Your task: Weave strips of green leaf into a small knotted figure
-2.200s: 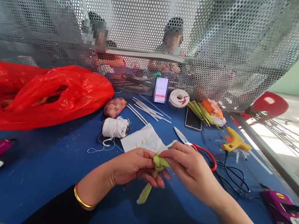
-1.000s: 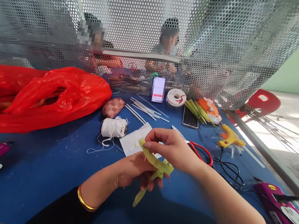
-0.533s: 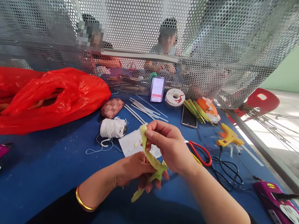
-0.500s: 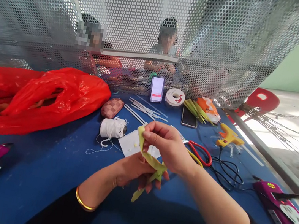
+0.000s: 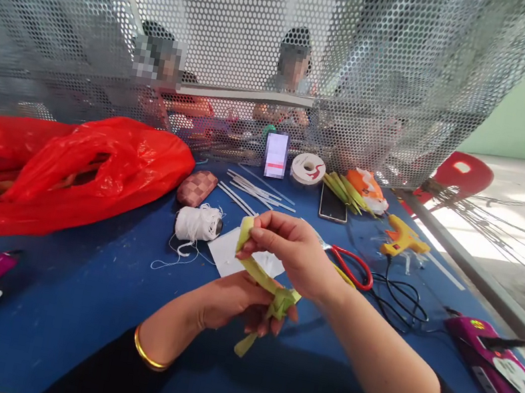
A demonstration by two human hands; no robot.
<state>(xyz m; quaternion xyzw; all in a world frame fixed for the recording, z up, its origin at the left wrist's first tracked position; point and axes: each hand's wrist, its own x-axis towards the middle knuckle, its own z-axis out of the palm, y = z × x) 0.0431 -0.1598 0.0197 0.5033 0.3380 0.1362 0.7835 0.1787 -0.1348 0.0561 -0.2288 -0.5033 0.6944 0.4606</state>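
Note:
A pale green leaf strip [image 5: 262, 276], folded into a small knot at its lower end, runs between my two hands. My left hand [image 5: 236, 302], with a gold bangle at the wrist, grips the knotted part from below. My right hand [image 5: 290, 247] pinches the strip's upper end between thumb and fingers. One loose tail hangs under my left hand. Behind the hands lies a white sheet of paper [image 5: 227, 249], partly covered by them. Red-handled scissors [image 5: 354, 269] rest just right of my right hand, their blades mostly hidden.
Left stand a red plastic bag [image 5: 147, 156], a woven pouch [image 5: 197, 188] and a white thread spool [image 5: 197, 223]. White sticks [image 5: 253, 189], a ribbon roll [image 5: 308, 169], green leaves [image 5: 344, 192], a yellow glue gun [image 5: 403, 238] and a purple power strip [image 5: 492, 362] lie beyond. Two people sit behind the perforated screen [image 5: 241, 30].
The strip between my hands is straighter and tauter now. Its upper end has turned in my right hand, and the knot has shifted slightly right in my left fingers.

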